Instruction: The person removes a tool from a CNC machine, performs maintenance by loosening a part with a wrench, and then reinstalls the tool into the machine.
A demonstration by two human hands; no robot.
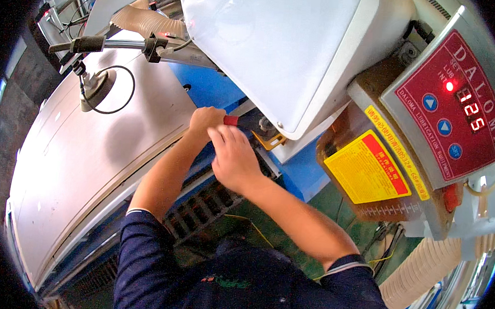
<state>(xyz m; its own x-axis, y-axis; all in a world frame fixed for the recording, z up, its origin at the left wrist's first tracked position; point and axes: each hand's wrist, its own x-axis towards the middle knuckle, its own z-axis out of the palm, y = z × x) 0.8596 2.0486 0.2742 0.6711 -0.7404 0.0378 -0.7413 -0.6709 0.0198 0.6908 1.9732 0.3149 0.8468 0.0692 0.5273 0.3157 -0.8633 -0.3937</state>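
My left hand [207, 118] is closed, and a short red piece [231, 120], apparently a handle, sticks out on its right. Most of that piece is hidden by the hand. Just below, my right hand [235, 158] is raised with bent fingers partly apart, its fingertips close to the left hand and the red piece. I see nothing held in it. Right of the red piece is a dark machine part [252, 123] with a yellow bracket [271, 141] beneath it. Left of my left hand lies a large pale panel [148, 114].
A white machine cover [271, 48] hangs over the work spot. At the right stands a lubrication unit [449, 104] with a lit red display. A suction cup [100, 86] on an arm stands on the panel. Beige ribbed hoses [422, 270] run at the lower right.
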